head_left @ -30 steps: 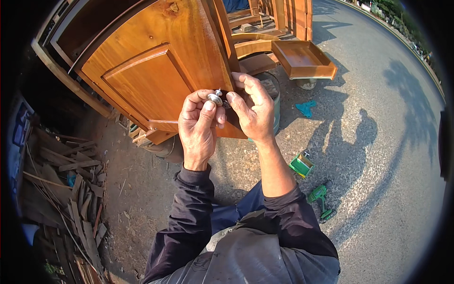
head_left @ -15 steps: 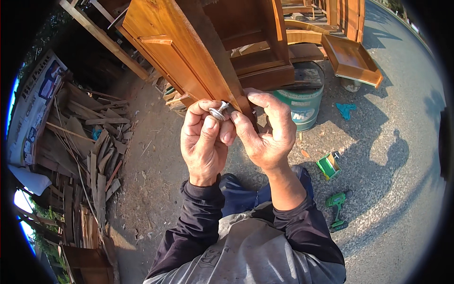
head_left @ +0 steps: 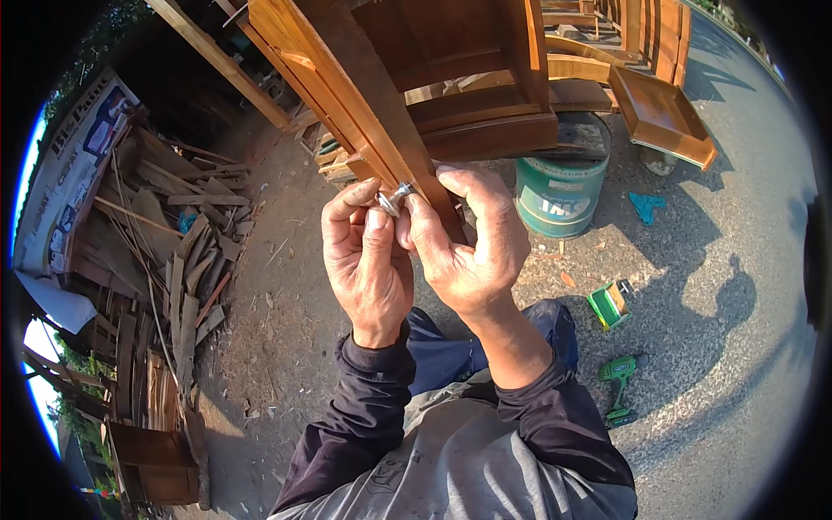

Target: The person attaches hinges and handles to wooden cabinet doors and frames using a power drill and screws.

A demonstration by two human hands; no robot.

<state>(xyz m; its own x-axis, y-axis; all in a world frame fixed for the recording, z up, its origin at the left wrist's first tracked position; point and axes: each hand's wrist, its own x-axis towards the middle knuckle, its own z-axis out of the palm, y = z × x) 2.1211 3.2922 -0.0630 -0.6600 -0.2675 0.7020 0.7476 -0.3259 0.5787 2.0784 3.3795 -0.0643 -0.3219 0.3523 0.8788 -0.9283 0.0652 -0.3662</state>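
- Clearly, the small metal knob sits pinched between the thumb and forefinger of the left hand, its round face toward the palm and its stem pointing at the right hand.
- The left fingers are closed on the knob; they cover part of its rim.
- The right thumb tip is right beside the stem; I cannot tell whether it touches.
- The right thumb and forefinger are bent, with a gap between them; the other right fingers are mostly hidden, so I cannot tell if they grip anything.
- The knob is in front of the lower edge of the wooden door; contact between them is hard to make out.
- The door and the cabinet beyond it are cut off at the top.
- A green drum is partly covered by boards.
- On the ground at right lie a small green box and a green drill.
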